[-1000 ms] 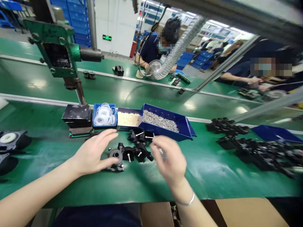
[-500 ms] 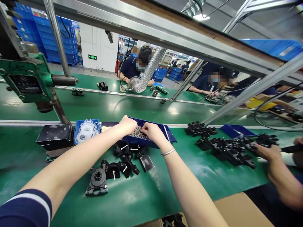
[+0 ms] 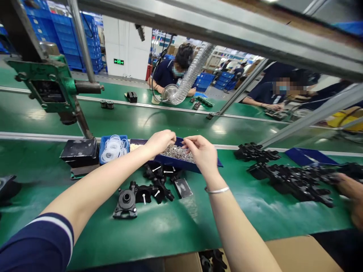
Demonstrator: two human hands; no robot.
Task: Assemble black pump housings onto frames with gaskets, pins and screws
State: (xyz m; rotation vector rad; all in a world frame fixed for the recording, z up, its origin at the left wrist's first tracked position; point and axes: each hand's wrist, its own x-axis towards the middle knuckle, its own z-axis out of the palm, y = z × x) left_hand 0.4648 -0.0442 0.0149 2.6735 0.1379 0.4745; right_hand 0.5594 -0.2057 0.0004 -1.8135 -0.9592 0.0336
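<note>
A long blue bin (image 3: 184,165) holds many small metal screws (image 3: 179,152) and, at its left end, small cream-coloured pieces (image 3: 136,147). Above the screws, my left hand (image 3: 162,141) has its fingers closed together; what they pinch is too small to make out. My right hand (image 3: 202,152) is over the bin's right part, thumb and fingertips pinched near the other hand, with any held piece too tiny to name. In front of the bin lie several black plastic parts (image 3: 159,185) with white pins, and a black round-topped housing (image 3: 126,202).
A blue box of clear rings (image 3: 114,148) stands left of the bin, beside a black block (image 3: 79,153). A green press (image 3: 49,88) rises at left. More black parts (image 3: 292,181) lie at right near a co-worker's hand (image 3: 351,192). An open carton (image 3: 300,253) is below the table edge.
Both hands have lifted slightly from the screws, and the right hand has turned more upright. The whole view has shifted, so the bench things appear further right.
</note>
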